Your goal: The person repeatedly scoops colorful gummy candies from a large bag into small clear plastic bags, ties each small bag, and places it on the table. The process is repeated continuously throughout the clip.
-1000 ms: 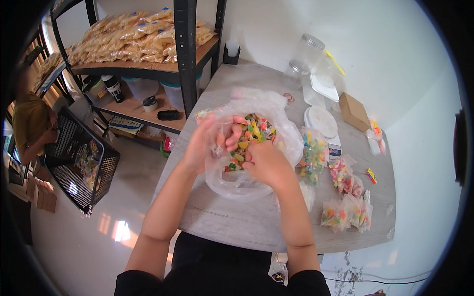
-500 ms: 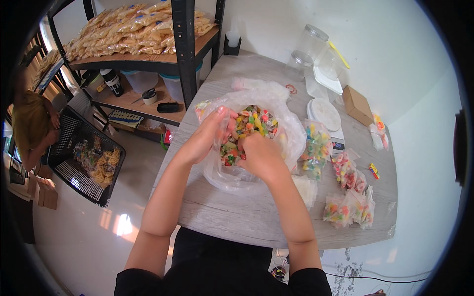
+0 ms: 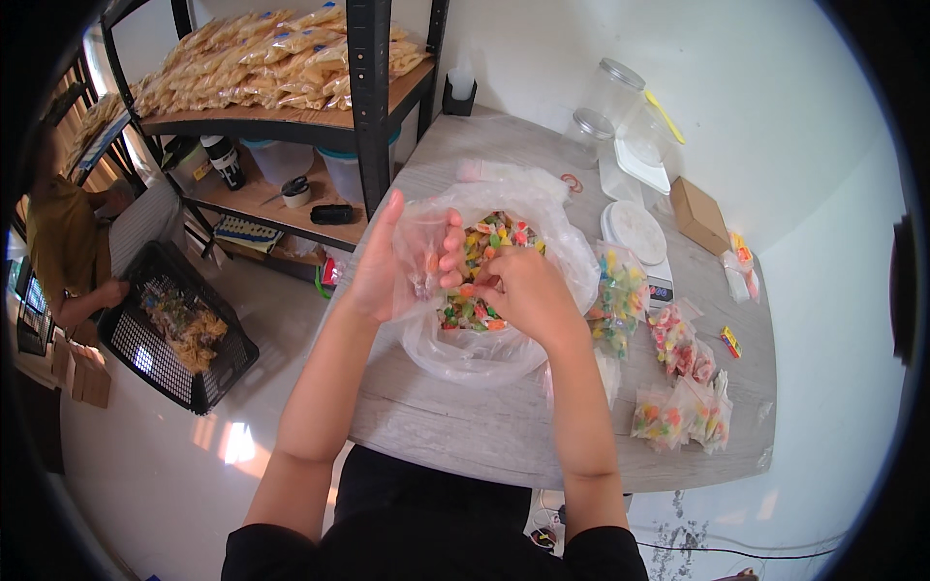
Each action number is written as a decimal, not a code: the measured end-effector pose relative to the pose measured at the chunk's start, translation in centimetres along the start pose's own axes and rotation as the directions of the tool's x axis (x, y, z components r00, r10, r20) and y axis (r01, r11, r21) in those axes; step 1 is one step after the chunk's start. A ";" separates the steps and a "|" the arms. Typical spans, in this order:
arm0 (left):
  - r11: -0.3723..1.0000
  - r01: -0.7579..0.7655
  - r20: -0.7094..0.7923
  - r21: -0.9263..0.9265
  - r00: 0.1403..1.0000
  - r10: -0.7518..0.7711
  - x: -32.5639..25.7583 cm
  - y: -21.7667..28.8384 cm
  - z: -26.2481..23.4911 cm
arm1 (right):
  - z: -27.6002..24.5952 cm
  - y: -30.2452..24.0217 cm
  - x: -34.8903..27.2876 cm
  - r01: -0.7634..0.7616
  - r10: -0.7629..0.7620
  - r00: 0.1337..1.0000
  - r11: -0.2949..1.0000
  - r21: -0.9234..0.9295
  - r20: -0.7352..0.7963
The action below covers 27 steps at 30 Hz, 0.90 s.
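A large clear plastic bag [image 3: 470, 363] full of colourful wrapped candies [image 3: 496, 232] sits with its mouth spread on the table. Over its left side, my left hand [image 3: 373, 276] grips a small clear bag [image 3: 418, 247], thumb up and fingers curled; a little orange shows through the film. My right hand [image 3: 535, 295] is just above the candies, fingertips pinched on an orange candy [image 3: 467, 290]. To the right of my right hand lies a filled bag of candies [image 3: 620, 290]. Flat empty bags [image 3: 605, 373] are partly under my right forearm.
More filled candy bags [image 3: 678, 412] lie at the right, near a small yellow packet [image 3: 730, 342]. Behind stand a scale [image 3: 661, 292] with a round white lid, a cardboard box [image 3: 699, 215] and clear jars [image 3: 589, 136]. At left, a person holds a black crate [image 3: 228, 373] beside a shelf [image 3: 371, 97].
My right hand has come up out of the candies with an orange one. My left hand has turned, holding the small bag more upright. The other person's crate has shifted.
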<state>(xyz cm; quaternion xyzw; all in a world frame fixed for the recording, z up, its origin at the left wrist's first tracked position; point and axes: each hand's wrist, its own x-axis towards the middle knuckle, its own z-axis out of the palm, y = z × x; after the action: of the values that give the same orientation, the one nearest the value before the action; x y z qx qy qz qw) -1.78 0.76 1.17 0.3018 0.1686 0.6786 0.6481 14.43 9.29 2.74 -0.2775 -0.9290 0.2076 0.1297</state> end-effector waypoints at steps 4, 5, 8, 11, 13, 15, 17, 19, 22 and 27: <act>1.000 -0.017 0.011 -0.021 1.000 0.018 0.0 0.0 0.0 | 0.7 0.1 -0.6 -0.003 0.028 0.992 0.978 -0.209 0.120; 1.000 -0.020 0.001 -0.006 1.000 0.020 0.0 0.0 0.0 | 1.2 0.1 -0.5 0.006 0.027 0.993 0.960 -0.281 0.116; 0.999 -0.024 -0.033 0.027 0.999 0.025 0.0 -0.1 -0.1 | 2.2 0.3 -0.5 0.052 -0.028 0.997 0.921 -0.386 0.067; 0.998 -0.019 -0.025 0.064 0.999 0.020 0.1 -0.2 -0.2 | 2.1 1.0 -0.7 0.074 -0.055 0.996 0.951 -0.300 0.073; 0.994 -0.019 -0.017 0.104 1.000 0.021 0.1 -0.1 -0.3 | 2.0 1.3 -0.8 0.071 -0.056 0.996 0.964 -0.256 0.064; 0.987 -0.024 -0.023 0.156 0.999 0.028 0.1 -0.2 -0.4 | 2.2 1.2 -0.8 0.059 -0.055 0.998 0.961 -0.269 0.023; 0.987 -0.024 -0.022 0.159 0.999 0.028 0.1 -0.3 -0.5 | 3.0 0.6 -0.7 0.082 -0.070 0.996 0.924 -0.372 0.046; 0.993 -0.020 -0.016 0.114 1.000 0.022 0.2 -0.3 -0.6 | 3.2 0.3 -0.6 0.113 -0.089 0.993 0.909 -0.401 0.077; 0.997 -0.004 0.043 -0.080 0.999 0.008 0.1 -0.1 -0.6 | 3.3 0.3 -0.5 0.160 -0.125 0.984 0.932 -0.324 0.126; 0.973 0.007 0.151 -0.232 0.988 0.029 -0.1 0.1 -0.5 | 2.8 0.3 -0.3 0.185 -0.165 0.981 0.956 -0.230 0.100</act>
<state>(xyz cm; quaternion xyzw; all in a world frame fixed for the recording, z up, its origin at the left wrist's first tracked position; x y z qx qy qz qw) -2.22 0.70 0.80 0.2766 0.0363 0.6719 0.6861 13.85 8.46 0.12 -0.1991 -0.9725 0.0935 0.0760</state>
